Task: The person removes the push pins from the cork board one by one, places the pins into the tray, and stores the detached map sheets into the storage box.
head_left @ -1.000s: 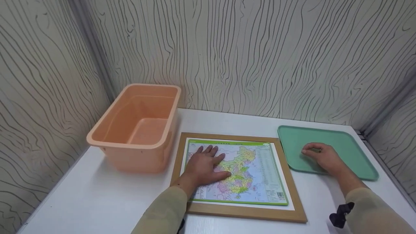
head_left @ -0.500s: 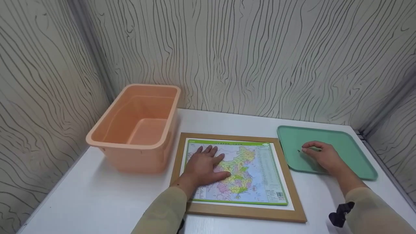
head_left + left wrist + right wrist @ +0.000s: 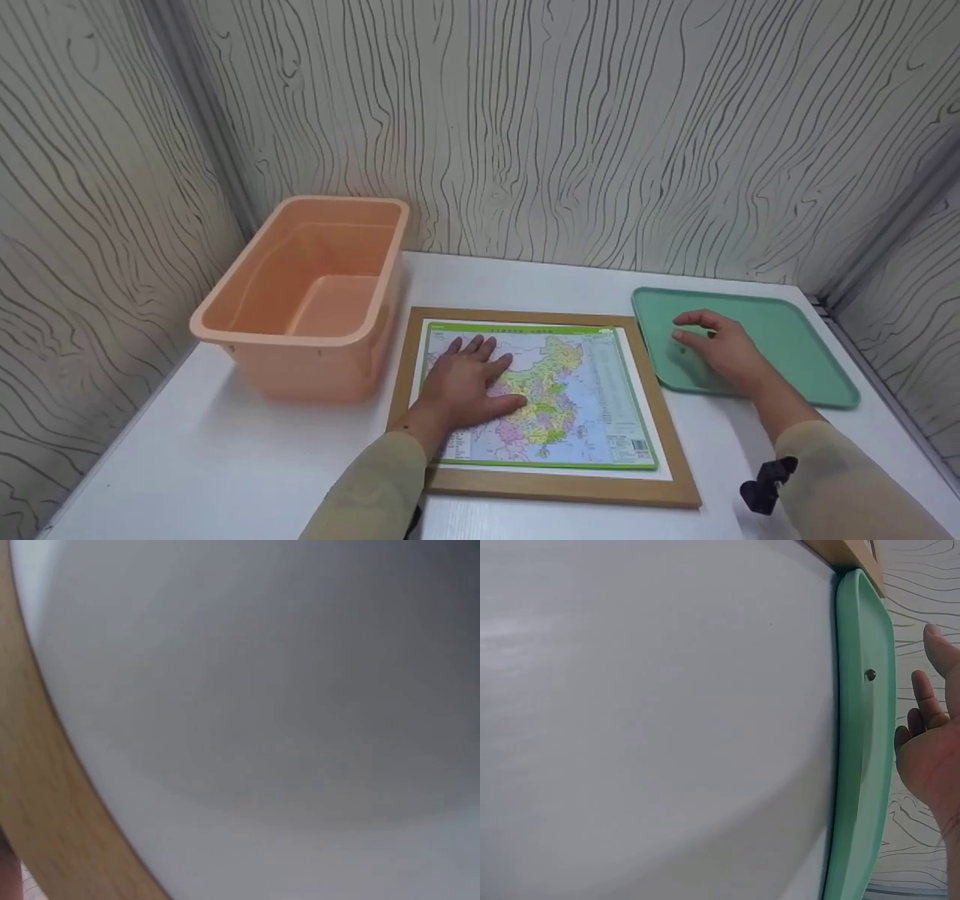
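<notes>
My left hand point(image 3: 459, 390) lies flat with spread fingers on a map sheet point(image 3: 555, 405) that has a green border. Under the map is a white board with a brown wooden frame point(image 3: 570, 491). Over the left part of the green tray point(image 3: 795, 352) hovers my right hand point(image 3: 724, 352), thumb and index finger apart with nothing seen between them. A small dark metallic piece point(image 3: 871, 675) sits in the tray in the right wrist view, apart from the fingers. The left wrist view mostly has blurred white table, with the frame's wooden edge point(image 3: 67, 802) at left.
A deep orange plastic tub point(image 3: 315, 367) stands on the white table point(image 3: 187, 450) left of the frame. Patterned wall panels point(image 3: 510, 135) bound the table at the back and sides. The tray's left edge is close against the frame's right side.
My right thumb and index finger have parted, and that hand has risen slightly. A small dark speck was at their tips half a second ago. The left hand stays on the map.
</notes>
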`<state>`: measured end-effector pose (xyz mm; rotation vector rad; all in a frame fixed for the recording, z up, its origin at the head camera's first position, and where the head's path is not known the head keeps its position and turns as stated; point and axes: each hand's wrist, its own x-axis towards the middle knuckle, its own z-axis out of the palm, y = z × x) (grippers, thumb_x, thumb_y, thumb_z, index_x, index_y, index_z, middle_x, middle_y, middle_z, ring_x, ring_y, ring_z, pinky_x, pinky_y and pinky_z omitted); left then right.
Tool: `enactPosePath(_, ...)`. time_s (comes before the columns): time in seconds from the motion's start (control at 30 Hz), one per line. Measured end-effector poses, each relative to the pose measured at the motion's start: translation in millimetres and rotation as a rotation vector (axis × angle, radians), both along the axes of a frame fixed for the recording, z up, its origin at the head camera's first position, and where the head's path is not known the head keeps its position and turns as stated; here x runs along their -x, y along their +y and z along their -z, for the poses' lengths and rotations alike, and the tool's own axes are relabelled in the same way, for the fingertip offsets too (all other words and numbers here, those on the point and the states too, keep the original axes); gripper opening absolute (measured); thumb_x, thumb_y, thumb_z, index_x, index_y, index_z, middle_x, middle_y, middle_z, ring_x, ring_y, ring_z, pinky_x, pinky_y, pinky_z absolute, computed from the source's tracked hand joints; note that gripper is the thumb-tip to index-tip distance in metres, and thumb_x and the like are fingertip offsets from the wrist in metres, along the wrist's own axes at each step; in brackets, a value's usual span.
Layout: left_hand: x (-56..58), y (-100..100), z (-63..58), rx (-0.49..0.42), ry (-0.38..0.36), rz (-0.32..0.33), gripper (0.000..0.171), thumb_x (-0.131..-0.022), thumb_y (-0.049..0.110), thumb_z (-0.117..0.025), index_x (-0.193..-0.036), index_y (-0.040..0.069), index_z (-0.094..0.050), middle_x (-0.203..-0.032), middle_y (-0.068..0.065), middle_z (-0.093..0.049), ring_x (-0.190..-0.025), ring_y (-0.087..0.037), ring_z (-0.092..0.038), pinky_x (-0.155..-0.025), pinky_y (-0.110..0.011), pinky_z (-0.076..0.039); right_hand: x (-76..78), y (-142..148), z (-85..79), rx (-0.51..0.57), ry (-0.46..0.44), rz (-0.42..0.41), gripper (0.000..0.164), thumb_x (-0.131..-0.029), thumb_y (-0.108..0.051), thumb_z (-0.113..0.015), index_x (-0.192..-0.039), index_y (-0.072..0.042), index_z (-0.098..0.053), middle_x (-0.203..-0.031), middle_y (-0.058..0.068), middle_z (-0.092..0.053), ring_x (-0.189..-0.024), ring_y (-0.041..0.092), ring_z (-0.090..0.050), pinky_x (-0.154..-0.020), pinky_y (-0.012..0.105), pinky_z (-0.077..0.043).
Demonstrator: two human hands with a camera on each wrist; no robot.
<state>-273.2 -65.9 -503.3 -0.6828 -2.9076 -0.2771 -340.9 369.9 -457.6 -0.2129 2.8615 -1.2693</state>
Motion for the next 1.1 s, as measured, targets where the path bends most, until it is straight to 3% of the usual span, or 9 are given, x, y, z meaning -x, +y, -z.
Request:
enactPosePath(0.5, 0.8, -1.4, 1.8, 0.001, 0.016, 0.008, 0.083, -0.095, 0.084, -0.043, -0.156, 0.029, -0.057, -0.165, -0.005, -0.045, -0.155, -0.027, -0.039, -0.128, -0.05, -0.024, -0.4, -28.7, -3.3, 0.029, -0.004, -0.057, 0.057, -0.106, -0.026, -0.069, -0.152, 0.001, -0.049, -0.15, 0.026, -0.054, -0.145, 0.044, -0.042, -0.123, 0.066, -0.022)
enactPosePath(1.1, -0.5, 0.2, 0.8, -0.023, -0.002, -0.005, 0.083, -0.094, 0.084, -0.044, -0.157, 0.03, -0.055, -0.166, -0.003, -0.043, -0.156, -0.027, -0.036, -0.128, -0.051, -0.022, 3.2, -59.5, -2.9, 0.06, -0.024, -0.085, 0.053, -0.107, -0.024, -0.068, -0.15, 0.001, -0.051, -0.147, 0.024, -0.056, -0.145, 0.042, -0.043, -0.124, 0.063, -0.021)
